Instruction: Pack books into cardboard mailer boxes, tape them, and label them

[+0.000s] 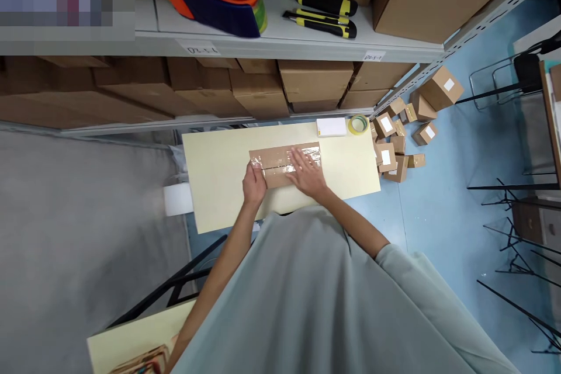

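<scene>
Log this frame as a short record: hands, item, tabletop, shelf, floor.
Item: brown rectangular cardboard box with clear glossy tape
Left hand: gripping its near left corner
Right hand: palm down on top, toward its right end
Tabletop: cream rectangular tabletop, white flat box, yellow-green tape roll
Shelf: light grey shelf, black-and-yellow cutters
Floor: blue floor, small brown cardboard boxes right of the tabletop
</scene>
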A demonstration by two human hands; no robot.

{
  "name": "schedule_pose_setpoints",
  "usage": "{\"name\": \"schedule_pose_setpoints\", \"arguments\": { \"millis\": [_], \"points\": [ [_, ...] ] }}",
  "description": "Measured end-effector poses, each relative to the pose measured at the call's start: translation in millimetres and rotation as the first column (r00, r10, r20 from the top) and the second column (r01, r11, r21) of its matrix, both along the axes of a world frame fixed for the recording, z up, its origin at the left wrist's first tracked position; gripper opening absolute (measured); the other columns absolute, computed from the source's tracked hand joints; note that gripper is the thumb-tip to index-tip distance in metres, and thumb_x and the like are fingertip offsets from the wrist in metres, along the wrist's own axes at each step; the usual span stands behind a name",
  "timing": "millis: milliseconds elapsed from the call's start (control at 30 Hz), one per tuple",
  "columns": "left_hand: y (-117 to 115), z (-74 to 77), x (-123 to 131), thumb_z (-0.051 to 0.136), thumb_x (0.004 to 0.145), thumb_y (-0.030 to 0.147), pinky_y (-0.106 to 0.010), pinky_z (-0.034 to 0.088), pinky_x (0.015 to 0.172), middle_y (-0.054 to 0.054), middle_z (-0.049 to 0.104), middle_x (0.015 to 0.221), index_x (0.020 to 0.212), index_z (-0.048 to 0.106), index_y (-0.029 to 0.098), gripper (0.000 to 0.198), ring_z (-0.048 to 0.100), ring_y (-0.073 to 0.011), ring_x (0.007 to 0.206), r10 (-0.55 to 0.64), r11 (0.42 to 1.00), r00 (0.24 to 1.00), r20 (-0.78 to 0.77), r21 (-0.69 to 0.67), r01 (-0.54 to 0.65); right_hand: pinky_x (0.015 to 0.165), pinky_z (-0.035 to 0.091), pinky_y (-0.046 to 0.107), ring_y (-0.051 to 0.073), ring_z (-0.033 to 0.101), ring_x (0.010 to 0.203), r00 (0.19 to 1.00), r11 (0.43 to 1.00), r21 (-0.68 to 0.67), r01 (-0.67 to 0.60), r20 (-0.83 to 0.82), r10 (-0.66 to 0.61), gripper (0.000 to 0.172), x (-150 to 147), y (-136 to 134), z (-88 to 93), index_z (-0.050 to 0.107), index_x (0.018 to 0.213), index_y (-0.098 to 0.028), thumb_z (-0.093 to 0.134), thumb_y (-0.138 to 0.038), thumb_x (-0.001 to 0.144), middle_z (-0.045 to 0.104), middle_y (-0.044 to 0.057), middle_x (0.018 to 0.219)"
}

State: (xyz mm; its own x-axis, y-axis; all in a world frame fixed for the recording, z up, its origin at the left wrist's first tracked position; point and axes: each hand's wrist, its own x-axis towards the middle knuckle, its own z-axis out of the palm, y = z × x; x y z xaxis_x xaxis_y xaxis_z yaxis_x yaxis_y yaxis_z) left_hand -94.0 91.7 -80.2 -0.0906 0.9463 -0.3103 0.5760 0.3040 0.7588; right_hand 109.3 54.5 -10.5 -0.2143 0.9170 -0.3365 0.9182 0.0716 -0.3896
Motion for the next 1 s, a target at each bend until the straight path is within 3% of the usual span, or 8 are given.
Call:
{"name": "schedule_pose_setpoints", "arguments": {
  "millis": [133,300,400,500,633,767,900,1000],
  "points": [
    [-0.4,-4.8,-1.7,0.031,0.108,0.073,-0.052,0.052,0.114,-0.017,0.076,0.127,0.132,0.067,0.018,0.07,0.07,-0.0332,0.12,0.027,1.0,0.995,0.093,0.007,-0.028,0.141,0.012,0.046,0.026,0.004,0.174,0.965,0.964,0.041,0.262,-0.025,-0.261,0.075,29.7,-14.5,-15.3,0.014,0.176,-0.004,0.031,-0.043,0.115,0.01,0.015,0.185],
    [14.8,-5.8,-5.2,0.042,0.108,0.06,-0.044,0.047,0.121,-0.014,0.076,0.133,0.122,0.07,0.021,0.05,0.067,-0.0297,0.128,0.058,0.997,0.97,0.234,-0.07,-0.042,0.13,0.041,0.047,0.029,0.017,0.172,0.858,0.881,-0.017,0.473,-0.221,-0.464,0.081,27.9,-9.5,-32.3,0.004,0.177,-0.008,0.032,-0.048,0.114,0.005,0.017,0.186],
    [25.6,0.6,-1.9,0.042,0.108,0.054,-0.046,0.05,0.115,-0.015,0.079,0.123,0.11,0.072,0.02,0.046,0.07,-0.0325,0.121,0.098,0.978,0.986,0.138,-0.194,-0.07,0.127,0.043,0.055,0.039,0.035,0.165,0.728,0.776,-0.108,0.622,-0.286,-0.623,0.098,22.6,4.5,-37.7,0.005,0.176,-0.005,0.043,-0.065,0.108,0.024,0.026,0.18],
    [28.4,9.6,3.4,0.045,0.107,0.061,-0.047,0.055,0.103,-0.015,0.08,0.115,0.109,0.073,0.02,0.05,0.073,-0.0354,0.113,0.092,0.971,0.995,0.033,-0.224,-0.083,0.122,0.044,0.06,0.046,0.052,0.152,0.595,0.657,-0.168,0.734,-0.306,-0.743,0.112,23.4,15.7,-42.6,0.017,0.174,-0.005,0.059,-0.077,0.098,0.048,0.03,0.167],
    [22.8,15.0,4.1,0.062,0.1,0.065,-0.041,0.056,0.095,-0.015,0.082,0.115,0.121,0.073,0.02,0.051,0.075,-0.0354,0.11,0.006,0.988,1.0,0.003,-0.153,-0.005,0.118,0.048,0.05,0.037,0.065,0.139,0.498,0.606,-0.174,0.776,-0.42,-0.758,0.09,27.4,16.2,-48.1,0.041,0.164,-0.02,0.061,-0.077,0.097,0.07,0.018,0.149],
    [17.4,11.4,0.1,0.055,0.106,0.058,-0.037,0.055,0.092,-0.014,0.082,0.116,0.131,0.07,0.018,0.05,0.076,-0.0326,0.108,-0.034,0.994,0.999,0.019,-0.104,0.035,0.111,0.05,0.042,0.032,0.069,0.127,0.477,0.602,-0.137,0.786,-0.485,-0.733,0.064,27.7,11.1,-49.8,0.062,0.141,-0.023,0.044,-0.074,0.106,0.077,0.013,0.134],
    [14.6,8.1,-0.7,0.052,0.107,0.059,-0.036,0.054,0.091,-0.013,0.082,0.118,0.135,0.07,0.02,0.051,0.076,-0.0314,0.106,-0.032,0.995,0.999,0.035,-0.092,0.035,0.098,0.053,0.04,0.032,0.071,0.105,0.494,0.565,-0.088,0.821,-0.387,-0.779,0.064,25.8,10.8,-50.2,0.07,0.114,-0.023,0.033,-0.075,0.109,0.08,0.012,0.113],
    [12.7,7.8,-0.2,0.051,0.107,0.06,-0.037,0.055,0.09,-0.013,0.082,0.118,0.134,0.07,0.021,0.052,0.076,-0.032,0.107,-0.031,0.996,0.999,0.04,-0.086,0.034,0.092,0.052,0.039,0.031,0.07,0.097,0.46,0.509,-0.065,0.859,-0.34,-0.82,0.064,22.7,10.8,-50.8,0.067,0.094,-0.025,0.032,-0.077,0.108,0.078,0.011,0.097]
  ]
}}
